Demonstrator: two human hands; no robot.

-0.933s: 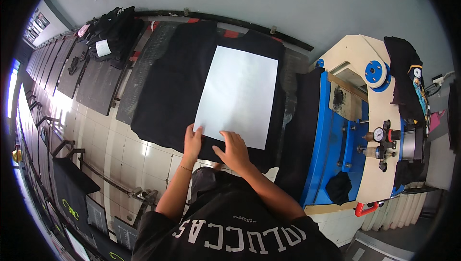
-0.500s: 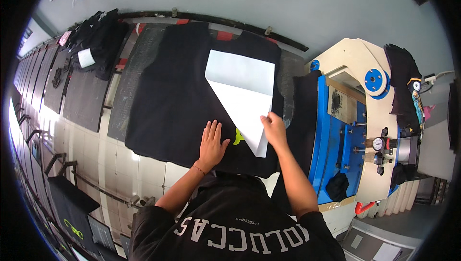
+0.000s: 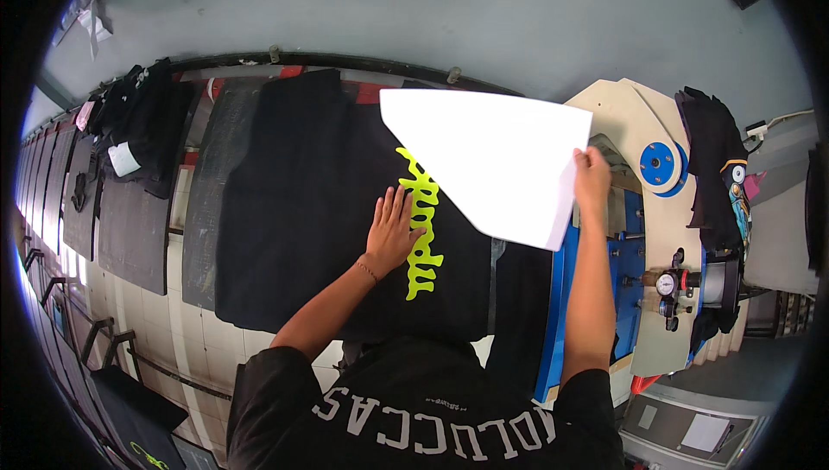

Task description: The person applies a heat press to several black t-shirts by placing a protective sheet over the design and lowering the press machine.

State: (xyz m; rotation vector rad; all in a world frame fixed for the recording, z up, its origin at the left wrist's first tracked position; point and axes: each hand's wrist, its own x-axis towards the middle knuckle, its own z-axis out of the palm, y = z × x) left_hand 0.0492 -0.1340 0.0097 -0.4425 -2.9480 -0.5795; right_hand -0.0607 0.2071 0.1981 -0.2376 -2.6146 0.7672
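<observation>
My right hand [image 3: 591, 178] grips the right edge of a large white sheet [image 3: 496, 163], which is raised and bent over the right part of a black T-shirt [image 3: 294, 202]. A bright yellow-green print [image 3: 423, 250] shows on the shirt, its upper end next to the sheet's slanting left edge. My left hand [image 3: 394, 226] lies flat on the fabric with fingers stretched, its fingertips and thumb touching the print. The shirt is spread on a dark flat board [image 3: 203, 211], whose left side sticks out from under it.
To the right stands a blue and cream press machine [image 3: 661, 168] with a pressure gauge [image 3: 666, 283]. Black garments [image 3: 142, 129] are heaped on boards at the left. Another dark shirt with a yellow-green print [image 3: 148, 454] lies at the lower left. A grey wall [image 3: 389, 12] runs behind.
My right hand has pulled the white sheet up and to the right, uncovering the yellow-green print. My left hand has shifted right onto the print's edge.
</observation>
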